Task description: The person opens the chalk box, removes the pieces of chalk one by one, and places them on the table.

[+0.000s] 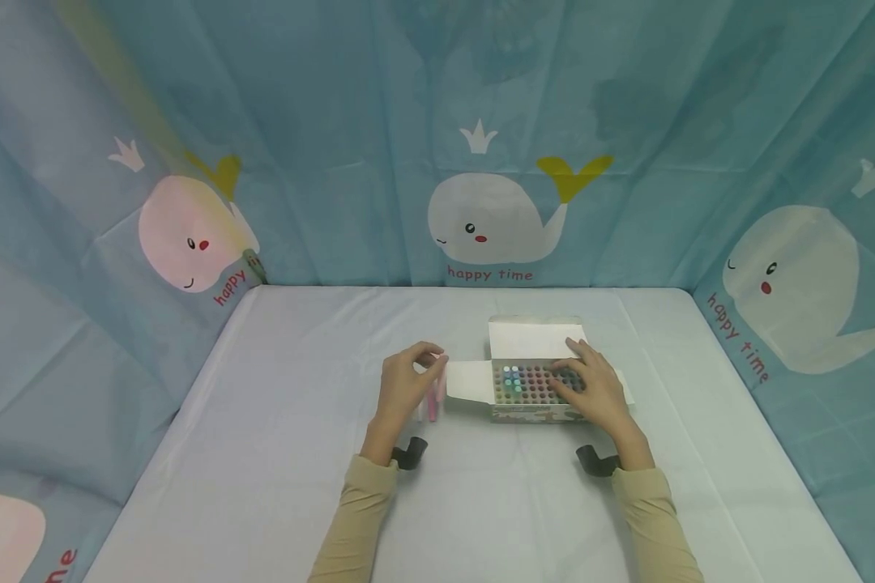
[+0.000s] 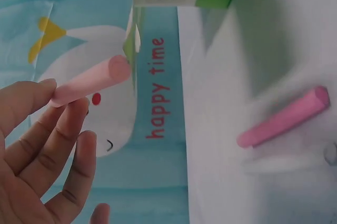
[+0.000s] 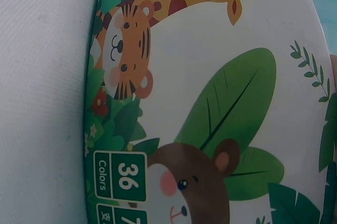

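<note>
My left hand [image 1: 404, 385] pinches a pale pink chalk-like stick [image 2: 92, 81] between thumb and fingertips, its flat round end pointing outward. Below it on the table lie a darker pink stick [image 2: 287, 116] and a white stick [image 2: 289, 163], side by side. To the right stands an open box [image 1: 535, 414] with rows of coloured sticks [image 1: 512, 377] in its holes. My right hand [image 1: 594, 385] is over the box's right part, thumb and fingers spread above the rows. In the right wrist view the box's printed front [image 3: 226, 103] hides nearly all of that hand.
The box's lid [image 1: 532, 340] stands raised at the back, and its left flap [image 1: 470, 380] sticks out toward my left hand. A white cloth covers the table [image 1: 277, 453]. Behind it hangs a blue curtain [image 1: 350, 202] printed with whales.
</note>
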A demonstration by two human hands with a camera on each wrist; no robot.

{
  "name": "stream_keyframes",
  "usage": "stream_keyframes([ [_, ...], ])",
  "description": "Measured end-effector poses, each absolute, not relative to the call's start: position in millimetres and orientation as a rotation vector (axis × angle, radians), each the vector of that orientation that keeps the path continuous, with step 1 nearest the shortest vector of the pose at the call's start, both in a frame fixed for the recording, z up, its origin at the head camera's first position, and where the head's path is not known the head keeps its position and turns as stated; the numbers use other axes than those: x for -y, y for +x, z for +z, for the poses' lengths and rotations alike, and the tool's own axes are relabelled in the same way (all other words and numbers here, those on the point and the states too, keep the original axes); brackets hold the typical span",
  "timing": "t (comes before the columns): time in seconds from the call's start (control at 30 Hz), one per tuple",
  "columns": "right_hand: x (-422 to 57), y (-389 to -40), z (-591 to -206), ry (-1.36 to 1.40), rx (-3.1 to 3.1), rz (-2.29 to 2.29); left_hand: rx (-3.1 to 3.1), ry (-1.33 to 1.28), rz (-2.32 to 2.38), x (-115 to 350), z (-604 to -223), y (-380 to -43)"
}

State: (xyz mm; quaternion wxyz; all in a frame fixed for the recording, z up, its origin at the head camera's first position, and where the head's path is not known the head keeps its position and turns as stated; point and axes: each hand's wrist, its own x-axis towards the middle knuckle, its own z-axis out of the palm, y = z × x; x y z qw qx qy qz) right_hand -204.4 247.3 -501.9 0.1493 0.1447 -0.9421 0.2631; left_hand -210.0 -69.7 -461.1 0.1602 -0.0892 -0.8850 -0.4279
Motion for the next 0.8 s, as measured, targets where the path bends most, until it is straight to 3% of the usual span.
stream_keyframes([
  [0.8, -246, -205, -502, 0.39, 2.73, 0.735, 2.836, 0.037, -1.144, 110, -496, -219],
])
